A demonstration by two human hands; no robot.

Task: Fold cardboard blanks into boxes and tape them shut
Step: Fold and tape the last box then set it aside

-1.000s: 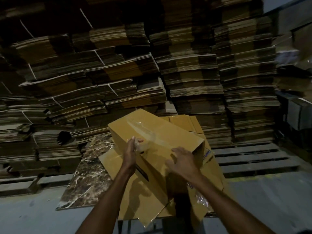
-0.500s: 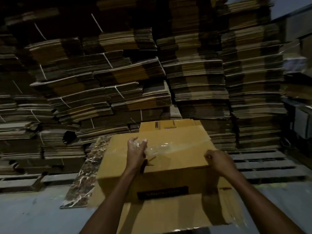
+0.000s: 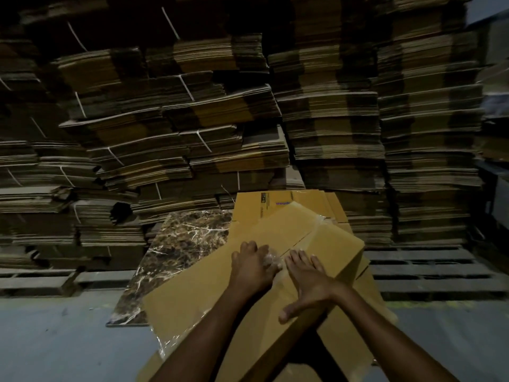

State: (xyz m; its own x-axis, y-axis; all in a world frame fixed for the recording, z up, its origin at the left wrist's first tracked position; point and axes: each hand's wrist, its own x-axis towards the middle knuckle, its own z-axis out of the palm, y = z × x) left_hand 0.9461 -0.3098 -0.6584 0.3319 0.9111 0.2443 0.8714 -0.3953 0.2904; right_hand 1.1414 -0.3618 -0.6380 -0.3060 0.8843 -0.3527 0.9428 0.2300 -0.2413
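1. The yellow-brown folded cardboard box (image 3: 325,244) lies aslant, its long axis running from 7 to 1 o'clock; its 3 o'clock edge juts out past the sheets below, toward a dark wooden pallet (image 3: 429,271); bare grey floor (image 3: 55,340) lies open at 8 and at 4 o'clock; at 12 o'clock a wall of cardboard closes the room off.
2. The left hand (image 3: 252,268) sits on the box's top face, fingers curled round a clear glossy tape roll (image 3: 271,261), which is mostly hidden; the right hand (image 3: 311,285), just beside it at 3 o'clock, presses flat on the box and grasps nothing, fingers straight toward 11 o'clock and thumb spread toward 7; a shiny strip of clear tape (image 3: 316,224) runs along the flap seam from the roll toward 1 o'clock.
3. A flat cardboard sheet of the same colour (image 3: 187,293) lies under the box; the brown marble-patterned tabletop (image 3: 181,244) shows at 10 o'clock; a printed flat blank (image 3: 253,205) lies at 12 o'clock; behind rise the tall stacks of bundled cardboard blanks (image 3: 192,128), tied with white straps.
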